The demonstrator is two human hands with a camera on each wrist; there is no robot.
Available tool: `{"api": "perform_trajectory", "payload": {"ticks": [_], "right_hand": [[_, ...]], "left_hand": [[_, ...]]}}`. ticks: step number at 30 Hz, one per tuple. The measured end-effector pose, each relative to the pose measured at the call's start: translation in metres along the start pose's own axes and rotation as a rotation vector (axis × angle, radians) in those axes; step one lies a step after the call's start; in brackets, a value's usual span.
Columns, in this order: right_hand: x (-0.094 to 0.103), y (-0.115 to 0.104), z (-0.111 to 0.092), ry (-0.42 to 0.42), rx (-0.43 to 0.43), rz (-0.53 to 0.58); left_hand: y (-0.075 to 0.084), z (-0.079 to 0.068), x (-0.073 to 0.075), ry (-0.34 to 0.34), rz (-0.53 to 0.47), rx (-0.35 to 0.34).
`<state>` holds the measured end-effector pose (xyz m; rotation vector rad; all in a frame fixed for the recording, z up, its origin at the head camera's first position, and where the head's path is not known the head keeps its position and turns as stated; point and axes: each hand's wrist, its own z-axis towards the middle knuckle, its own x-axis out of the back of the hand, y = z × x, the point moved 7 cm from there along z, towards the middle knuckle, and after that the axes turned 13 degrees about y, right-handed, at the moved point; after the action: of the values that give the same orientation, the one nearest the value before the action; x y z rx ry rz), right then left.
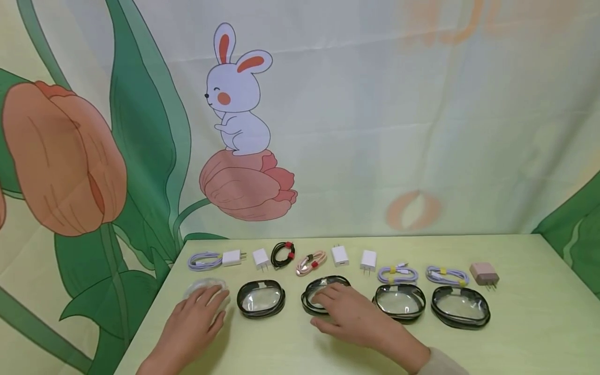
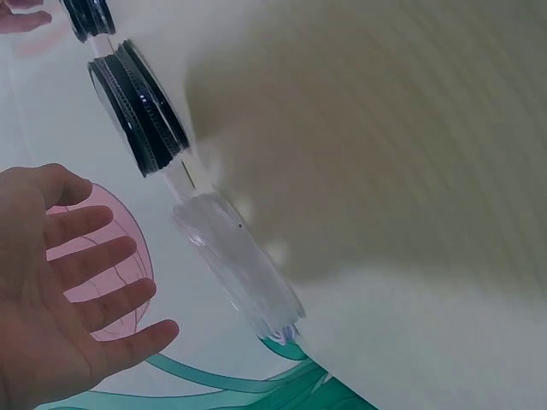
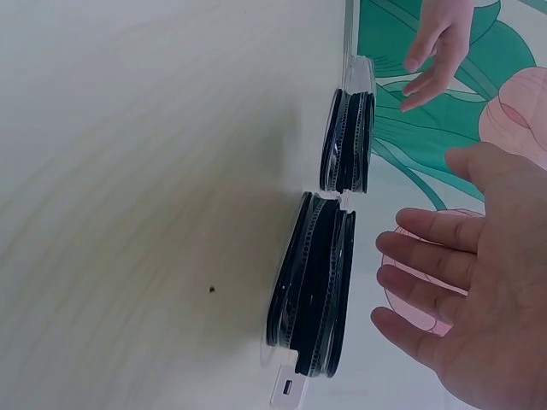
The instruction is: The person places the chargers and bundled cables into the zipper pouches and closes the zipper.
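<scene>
My left hand (image 1: 191,323) hovers over a small clear zip case (image 1: 193,287) at the left end of a row of cases. In the left wrist view its fingers are spread and lightly bent, apart from that clear case (image 2: 235,265). My right hand (image 1: 351,315) is above the middle clear case with black zip edging (image 1: 313,307), covering part of it. The right wrist view shows its fingers loosely extended, with a gap between them and the black-edged case (image 3: 312,290). Neither hand holds anything.
Other black-edged cases (image 1: 261,315) stand in the same row, two of them near my right forearm. Behind lie coiled cables (image 1: 204,261) in lilac, black and pink, several white charger plugs (image 1: 340,255) and a pink one (image 1: 484,273). A printed curtain (image 1: 328,130) hangs at the table's back edge.
</scene>
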<state>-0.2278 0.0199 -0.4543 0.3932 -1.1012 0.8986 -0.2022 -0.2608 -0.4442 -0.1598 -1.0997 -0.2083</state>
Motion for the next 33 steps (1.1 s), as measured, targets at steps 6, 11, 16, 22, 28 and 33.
{"api": "perform_trajectory", "payload": {"ticks": [6,11,16,22,28,33], "right_hand": [[-0.002,-0.004,0.005,-0.003,-0.002,0.038],[-0.004,-0.006,0.009,-0.004,-0.013,0.048],[-0.008,-0.01,0.014,-0.02,-0.016,0.059],[-0.014,-0.017,0.021,-0.046,-0.017,0.068],[-0.015,-0.022,0.028,-0.035,-0.006,0.055],[-0.015,-0.021,0.034,-0.043,-0.022,0.066]], "left_hand": [[-0.008,-0.004,-0.001,0.003,0.007,0.015],[-0.015,-0.004,-0.001,-0.001,0.0,0.035],[-0.02,-0.005,-0.004,-0.014,-0.006,0.051],[-0.024,-0.003,-0.008,-0.014,-0.01,0.045],[-0.035,-0.001,-0.015,-0.036,-0.015,0.049],[-0.043,0.005,-0.019,-0.029,-0.036,0.03]]}}
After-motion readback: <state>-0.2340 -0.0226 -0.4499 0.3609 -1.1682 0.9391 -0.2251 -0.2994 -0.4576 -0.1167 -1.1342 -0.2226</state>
